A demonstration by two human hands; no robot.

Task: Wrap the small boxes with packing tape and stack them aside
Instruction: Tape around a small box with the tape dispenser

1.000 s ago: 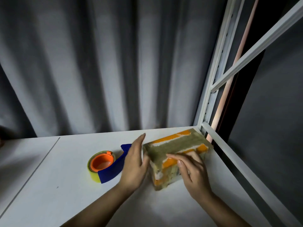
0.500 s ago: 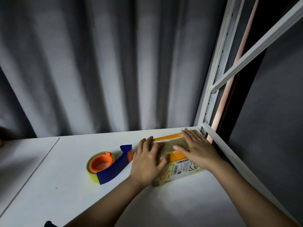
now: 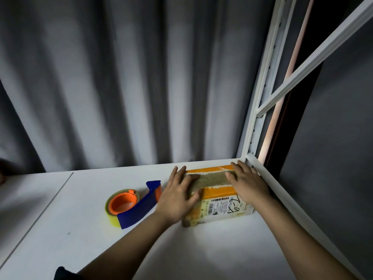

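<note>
At the far right corner of the white bench (image 3: 84, 235), close against the white metal rack frame (image 3: 260, 110), lies the small orange-and-brown cardboard box (image 3: 220, 201) with a printed shipping label facing up. A band of clear brownish packing tape (image 3: 212, 177) runs across its top. Both hands lie flat on it with fingers straight, gripping nothing: the left hand (image 3: 177, 196) presses the box's left end and the right hand (image 3: 247, 183) presses the right end, near the frame's lower rail.

The yellow tape roll with an orange core in a blue dispenser (image 3: 129, 205) rests on the bench just left of the box, apart from the left hand, untouched.

Judging from this, the step in hand is either smoothing the tape down or setting the wrapped box in its place aside; the pictures do not settle which. No other boxes are in view, so there is no stack yet beyond this one.

If the tape is being pressed, the next move calls for firm strokes outward along the band to the edges, then down over the sides. If the box is being parked, the hands need only lift away and reach for another box, keeping the dispenser within easy reach.
</note>
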